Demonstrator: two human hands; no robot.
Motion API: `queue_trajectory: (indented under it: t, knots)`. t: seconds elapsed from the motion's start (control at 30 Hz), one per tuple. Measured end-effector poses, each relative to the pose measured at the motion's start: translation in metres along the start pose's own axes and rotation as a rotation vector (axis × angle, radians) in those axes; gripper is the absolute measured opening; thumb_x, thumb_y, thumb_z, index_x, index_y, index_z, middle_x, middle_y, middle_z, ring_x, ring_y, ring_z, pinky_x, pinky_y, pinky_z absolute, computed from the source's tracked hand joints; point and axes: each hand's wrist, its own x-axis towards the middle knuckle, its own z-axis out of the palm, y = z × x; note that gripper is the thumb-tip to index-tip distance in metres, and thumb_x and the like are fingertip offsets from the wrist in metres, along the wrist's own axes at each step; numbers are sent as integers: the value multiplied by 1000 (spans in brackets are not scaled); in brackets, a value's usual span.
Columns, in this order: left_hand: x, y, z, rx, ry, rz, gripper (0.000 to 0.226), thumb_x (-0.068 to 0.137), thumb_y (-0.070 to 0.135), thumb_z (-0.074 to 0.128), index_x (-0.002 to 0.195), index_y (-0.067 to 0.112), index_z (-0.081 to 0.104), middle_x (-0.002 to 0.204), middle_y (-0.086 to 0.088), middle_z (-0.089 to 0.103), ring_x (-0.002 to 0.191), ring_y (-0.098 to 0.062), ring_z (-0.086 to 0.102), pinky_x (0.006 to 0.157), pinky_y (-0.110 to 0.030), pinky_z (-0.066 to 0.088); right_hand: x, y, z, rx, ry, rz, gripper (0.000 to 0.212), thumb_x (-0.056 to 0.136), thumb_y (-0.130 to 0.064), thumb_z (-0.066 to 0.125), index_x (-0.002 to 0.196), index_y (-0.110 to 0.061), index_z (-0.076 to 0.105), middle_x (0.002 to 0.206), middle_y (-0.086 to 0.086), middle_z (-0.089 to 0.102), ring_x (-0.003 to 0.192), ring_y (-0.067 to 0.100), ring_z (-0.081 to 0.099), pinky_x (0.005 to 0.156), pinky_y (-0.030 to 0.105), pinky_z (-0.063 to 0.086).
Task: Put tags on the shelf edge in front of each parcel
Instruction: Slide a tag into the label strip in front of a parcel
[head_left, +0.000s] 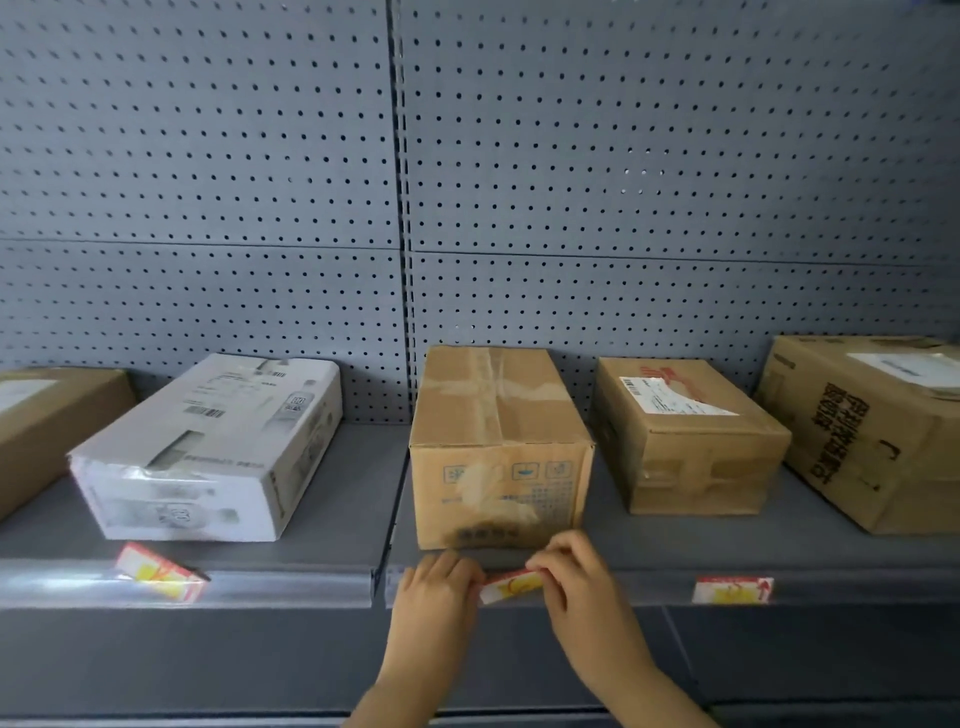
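Note:
A red, white and yellow tag (511, 585) lies against the shelf edge strip (291, 590) in front of the middle brown parcel (498, 447). My left hand (436, 592) pinches its left end and my right hand (576, 577) pinches its right end. Another tag (732, 590) sits flat in the strip in front of a smaller brown parcel (685, 436). A third tag (158, 571) lies loose and tilted on the shelf lip before the white parcel (208, 452).
A large brown box (872, 431) stands at the far right and another brown box (47, 426) at the far left. A grey pegboard wall (467, 182) backs the shelf. A lower grey shelf (208, 665) shows below.

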Motion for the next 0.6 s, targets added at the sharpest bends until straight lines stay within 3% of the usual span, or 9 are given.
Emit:
queue_trajectory:
  t: [0.1,0.2,0.4,0.6]
  knots:
    - [0,0,-5,44,9,6,8,69,21,57,62,24,56,65,6,53,61,-21,55,48,-28,37,-2,-1,1,-19,-25,-9,7,91,-19,58,90,-23,64,95,-8,49,78,6,53,62,22,43]
    - [3,-2,-8,131,-33,38,31,50,4,81,61,21,57,64,2,54,58,-23,53,46,-30,37,-5,-2,9,-49,-27,-2,7,88,-20,61,90,-25,65,91,-8,54,82,7,54,60,26,48]
    - [-2,-2,-10,262,-140,62,46,25,1,82,60,21,58,65,1,56,59,-23,56,47,-28,37,-7,-5,13,-102,-45,-9,23,71,-7,75,86,-24,71,80,-9,57,80,12,55,60,28,50]
    - [1,0,-15,262,-167,18,50,22,-3,78,59,22,56,61,2,53,54,-21,52,48,-26,28,-7,-1,16,-96,-34,13,29,64,-6,81,86,-25,74,80,-9,59,76,11,57,58,27,51]
